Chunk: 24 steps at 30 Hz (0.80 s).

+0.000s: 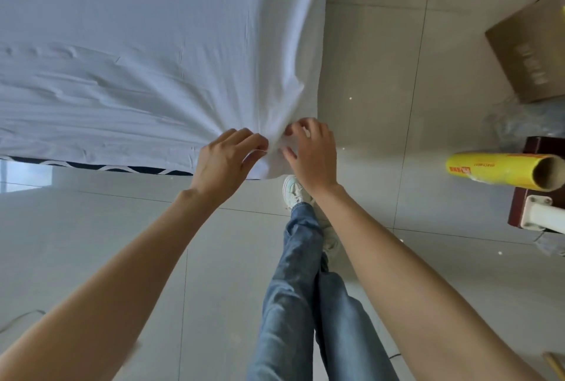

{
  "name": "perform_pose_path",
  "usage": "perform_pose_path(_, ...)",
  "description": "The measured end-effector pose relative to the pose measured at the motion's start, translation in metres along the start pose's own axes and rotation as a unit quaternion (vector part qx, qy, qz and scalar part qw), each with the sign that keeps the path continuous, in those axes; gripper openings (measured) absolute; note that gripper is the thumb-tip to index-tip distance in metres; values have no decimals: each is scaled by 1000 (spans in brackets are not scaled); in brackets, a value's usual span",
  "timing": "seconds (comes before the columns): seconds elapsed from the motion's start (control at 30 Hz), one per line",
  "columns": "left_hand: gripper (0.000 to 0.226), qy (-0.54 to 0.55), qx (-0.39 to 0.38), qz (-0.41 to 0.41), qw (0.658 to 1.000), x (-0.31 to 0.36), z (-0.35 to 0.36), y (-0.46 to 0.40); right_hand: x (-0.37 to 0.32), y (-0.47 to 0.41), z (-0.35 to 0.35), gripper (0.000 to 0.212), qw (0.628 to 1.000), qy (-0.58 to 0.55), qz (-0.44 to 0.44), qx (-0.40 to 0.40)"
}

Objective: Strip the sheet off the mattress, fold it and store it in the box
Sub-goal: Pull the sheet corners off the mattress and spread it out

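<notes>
Bare forearms without sleeves, faded blue jeans [293,289], and a white sneaker [292,192] with pale green trim.

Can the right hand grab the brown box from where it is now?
Probably not. The right hand is busy pinching the corner of the white sheet, and the cardboard box sits well off across bare floor. Nothing blocks it, but the person would likely have to step over.
</notes>
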<state>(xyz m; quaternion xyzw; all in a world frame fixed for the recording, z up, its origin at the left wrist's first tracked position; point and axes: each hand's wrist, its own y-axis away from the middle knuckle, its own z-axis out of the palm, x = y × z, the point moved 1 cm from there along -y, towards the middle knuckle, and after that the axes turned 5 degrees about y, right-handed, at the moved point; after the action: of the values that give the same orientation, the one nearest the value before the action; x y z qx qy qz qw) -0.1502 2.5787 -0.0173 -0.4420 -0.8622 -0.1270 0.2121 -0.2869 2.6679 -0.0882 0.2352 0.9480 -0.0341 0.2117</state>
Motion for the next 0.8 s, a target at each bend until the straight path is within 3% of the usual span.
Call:
perform_pose_path(0.13, 6, -23, -49, 13, 998, -10, 11, 9, 17, 14, -12, 17, 998, -21, -30, 48)
perform_pose_path(0.23, 12, -30, -76, 0, 997, -12, 34, 18, 32, 48, -4, 18, 999, 2, -33, 3)
perform_pose_path(0.37, 12, -23, -51, -46, 997, -11, 43, 30, 29, 54, 21, 25, 998, 18, -14, -61)
perform_pose_path(0.5, 17, 55, -46, -34, 997, -18, 35, 41, 17, 53, 16, 26, 993, 42, -96, -62)
perform_pose_path(0.67, 20, 83, 39, -143, 986, -29, -10, 63, -32, 43, -11, 20, 987, 3, -157, -25)
perform_pose_path(0.8, 19, 60, 19, -219, 974, -64, -57, 92, -85, 24, -22, 23, 979, 15, -190, -76)
